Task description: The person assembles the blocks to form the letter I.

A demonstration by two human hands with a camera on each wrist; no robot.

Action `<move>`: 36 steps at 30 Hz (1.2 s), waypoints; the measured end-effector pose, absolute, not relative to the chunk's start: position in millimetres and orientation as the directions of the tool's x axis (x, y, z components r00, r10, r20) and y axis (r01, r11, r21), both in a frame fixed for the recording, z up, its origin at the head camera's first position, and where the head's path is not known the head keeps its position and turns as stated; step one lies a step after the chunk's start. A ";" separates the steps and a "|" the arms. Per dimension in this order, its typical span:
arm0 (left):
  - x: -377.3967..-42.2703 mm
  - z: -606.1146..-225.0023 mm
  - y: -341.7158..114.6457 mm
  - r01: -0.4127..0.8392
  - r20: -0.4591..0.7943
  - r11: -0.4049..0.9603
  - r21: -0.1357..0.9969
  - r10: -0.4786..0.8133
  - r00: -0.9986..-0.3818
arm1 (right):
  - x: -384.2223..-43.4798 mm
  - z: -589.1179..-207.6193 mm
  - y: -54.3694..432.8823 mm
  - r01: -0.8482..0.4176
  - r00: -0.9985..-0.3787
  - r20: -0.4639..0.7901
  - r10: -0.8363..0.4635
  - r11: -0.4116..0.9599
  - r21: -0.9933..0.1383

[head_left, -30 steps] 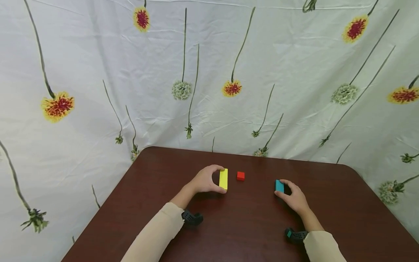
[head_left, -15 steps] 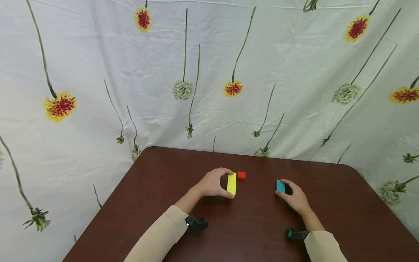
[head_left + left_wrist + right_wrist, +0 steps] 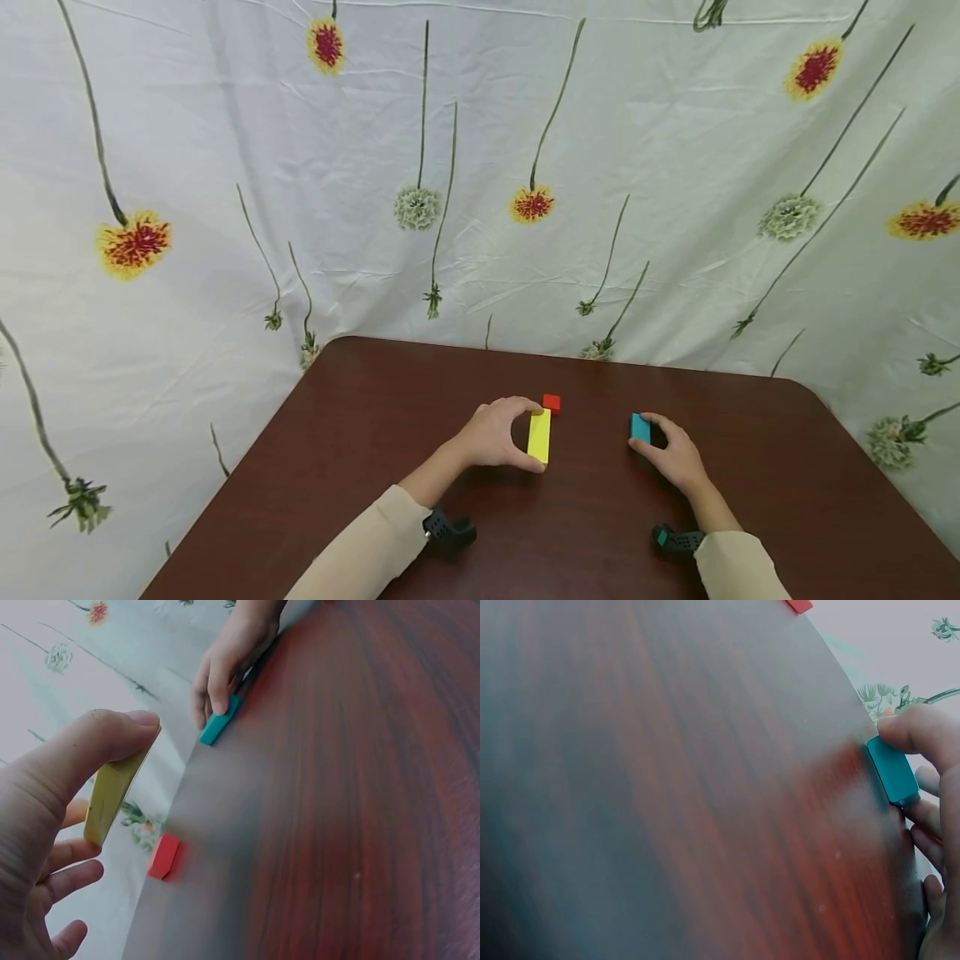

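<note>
My left hand (image 3: 491, 433) pinches a long yellow block (image 3: 539, 437) by its two ends, thumb at the near end and a finger at the far end. In the left wrist view the yellow block (image 3: 112, 791) is held above the table. Just beyond it in the head view sits a small red block (image 3: 552, 403) on the tabletop. To the right, my right hand (image 3: 678, 457) pinches a blue block (image 3: 640, 427) between thumb and fingers. The right wrist view shows this blue block (image 3: 893, 771) at the tabletop; whether it touches the surface I cannot tell.
The dark reddish-brown table (image 3: 585, 533) has rounded far corners. Behind it hangs a white cloth (image 3: 480, 250) printed with flowers. Dark straps (image 3: 450, 529) sit at both wrists, below light sleeves.
My left hand has carried the yellow block rightward and nearer to me, from left of the red block to just in front of it. The right hand and blue block stay put.
</note>
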State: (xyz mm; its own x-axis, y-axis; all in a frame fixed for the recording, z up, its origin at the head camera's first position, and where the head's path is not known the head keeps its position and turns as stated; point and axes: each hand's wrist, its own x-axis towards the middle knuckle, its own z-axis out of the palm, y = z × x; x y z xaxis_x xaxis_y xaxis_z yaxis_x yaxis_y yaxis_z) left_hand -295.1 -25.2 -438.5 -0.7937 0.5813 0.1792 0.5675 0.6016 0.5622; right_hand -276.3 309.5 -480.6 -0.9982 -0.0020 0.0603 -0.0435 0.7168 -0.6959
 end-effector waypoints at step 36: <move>-269.6 -460.7 -16.5 0.578 0.192 0.563 0.590 0.597 -0.778 | -275.0 -480.7 308.3 -0.044 -0.998 0.061 -0.002 0.721 -0.692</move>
